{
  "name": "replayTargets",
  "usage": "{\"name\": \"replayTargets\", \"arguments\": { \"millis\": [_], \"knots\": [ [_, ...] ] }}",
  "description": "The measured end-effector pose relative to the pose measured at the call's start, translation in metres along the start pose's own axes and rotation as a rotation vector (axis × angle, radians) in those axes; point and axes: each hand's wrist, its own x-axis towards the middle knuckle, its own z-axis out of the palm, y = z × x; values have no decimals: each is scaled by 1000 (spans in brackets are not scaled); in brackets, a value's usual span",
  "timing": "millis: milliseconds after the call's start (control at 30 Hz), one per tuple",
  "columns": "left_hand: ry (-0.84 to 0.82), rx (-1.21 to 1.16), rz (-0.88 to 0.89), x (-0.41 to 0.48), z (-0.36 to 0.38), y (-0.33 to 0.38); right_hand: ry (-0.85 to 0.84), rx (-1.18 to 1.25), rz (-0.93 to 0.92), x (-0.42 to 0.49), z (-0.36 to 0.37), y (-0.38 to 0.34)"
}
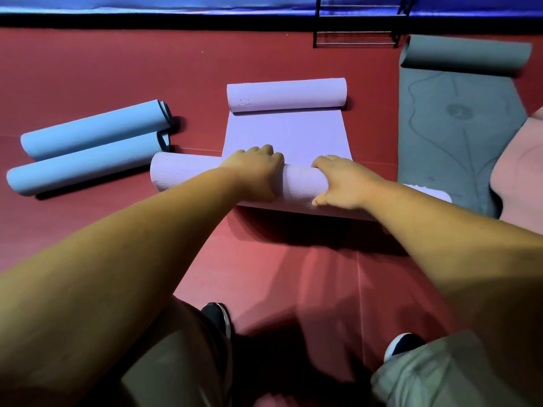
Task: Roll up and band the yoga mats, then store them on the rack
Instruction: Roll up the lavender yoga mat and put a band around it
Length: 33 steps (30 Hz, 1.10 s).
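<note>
The lilac mat (288,133) lies on the red floor (117,69), curled at both ends, with a flat stretch between. Its far roll (286,95) carries a faint embossed mark (242,101) near its left end, too soft to read. Its near roll (299,183) sticks out sideways past both edges of the flat stretch. The left hand (252,171) and right hand (340,183) grip this near roll side by side, fingers curled over its top and thumbs against its near face.

Left of the lilac mat, two blue mats (94,127) lie fully rolled and touching along their length, apart from the near roll's left end. Right of it, a grey mat (452,127) lies mostly flat with its far end curled, printed with thin lines and a round emblem, no legible words. The near roll's right end overlaps the grey mat's left edge. A pink mat (520,171) overlaps the grey one further right. Beyond the lilac mat and to its right, a dark wire rack (357,36) stands at the wall, with bare floor between.
</note>
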Motion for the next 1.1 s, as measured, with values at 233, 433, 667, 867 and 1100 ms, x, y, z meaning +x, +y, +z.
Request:
{"name": "replayTargets", "arguments": {
  "millis": [233,433,667,867,1100],
  "knots": [
    [-2,-28,0,6,-3,6,0,-52,33,1,-1,3],
    [-99,-152,-40,5,-7,-3,54,-77,24,0,4,-1],
    [6,50,-21,0,6,2,26,-44,28,-1,-7,-4],
    [-54,-101,-26,4,-7,-4,60,-143,52,0,1,-2],
    [33,35,7,1,3,-2,37,-44,28,-2,-6,-1]
  ]
}}
